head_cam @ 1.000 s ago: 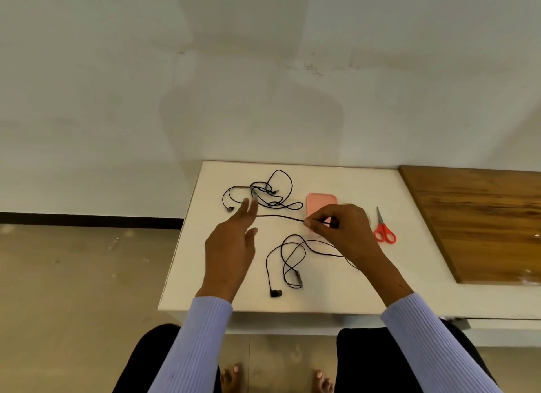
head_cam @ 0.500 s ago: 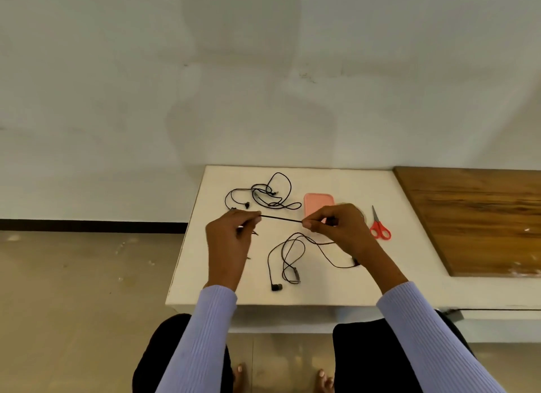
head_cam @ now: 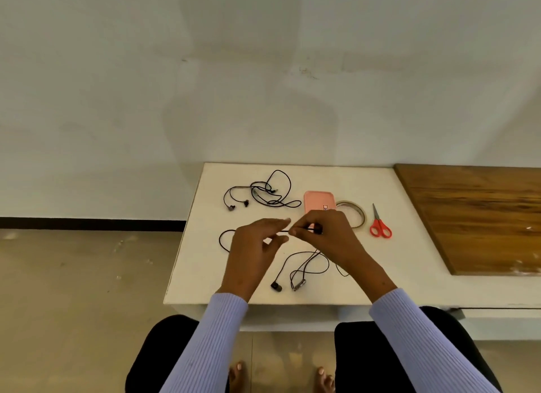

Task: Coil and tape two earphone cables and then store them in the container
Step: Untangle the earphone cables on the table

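Observation:
Two black earphone cables lie on the white table (head_cam: 205,264). The far cable (head_cam: 270,193) lies tangled near the back edge. The near cable (head_cam: 304,265) trails in loops in front of me, its earbud close to the front edge. My right hand (head_cam: 325,234) pinches one end of the near cable. My left hand (head_cam: 254,246) is right beside it, fingers partly spread around the same cable, which loops out to its left. A pink container (head_cam: 317,201) sits behind my right hand, with a tape roll (head_cam: 355,214) to its right.
Red-handled scissors (head_cam: 380,225) lie right of the tape roll. A wooden board (head_cam: 474,214) covers the table's right part. The table's left edge drops to a tan floor. My knees and bare feet are below the front edge.
My left hand has slid right along the near cable until it meets my right hand. A loop of slack now bulges out to the left. The tape roll has come into view.

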